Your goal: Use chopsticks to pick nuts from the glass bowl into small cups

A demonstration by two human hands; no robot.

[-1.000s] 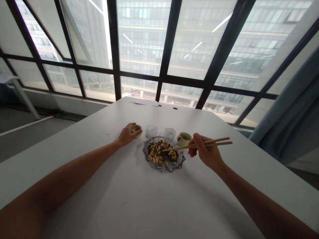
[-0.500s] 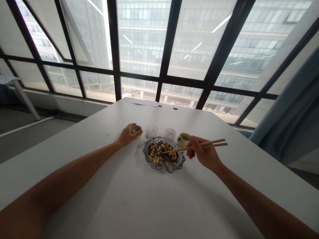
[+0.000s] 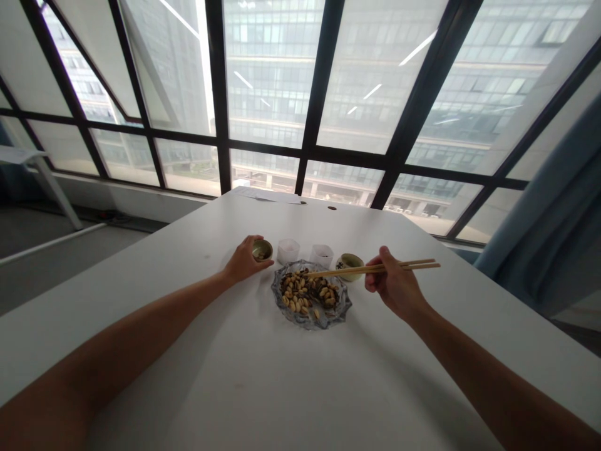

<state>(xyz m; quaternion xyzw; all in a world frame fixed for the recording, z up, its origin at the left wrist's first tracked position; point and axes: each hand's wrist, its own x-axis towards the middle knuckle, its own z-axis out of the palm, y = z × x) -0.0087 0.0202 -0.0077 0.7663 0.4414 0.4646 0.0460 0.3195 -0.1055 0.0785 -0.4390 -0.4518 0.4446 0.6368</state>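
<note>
A glass dish [image 3: 310, 322] holding pistachios [image 3: 297, 304] and darker seeds or nuts stands in the middle of the white table. Beyond its left side, my left hand [image 3: 244, 259] holds a small green cup [image 3: 261, 250], tilted, with a little something inside. My right hand [image 3: 393, 283] grips a pair of wooden chopsticks [image 3: 347, 270]; their tips are over the far part of the dish. Too small to tell is whether anything is between the tips. Another green cup [image 3: 350, 266] with dark writing stands behind the chopsticks.
Two white translucent cups, one at left [image 3: 288, 251] and one at right [image 3: 322, 255], stand just behind the dish. Papers [image 3: 267, 196] lie at the far edge of the table [image 3: 235, 382]. Windows and a blue curtain [image 3: 539, 238] are beyond.
The chopstick tips have risen toward the dish's far side, and my right hand has moved slightly right. The cup in my left hand is now tipped more toward the dish.
</note>
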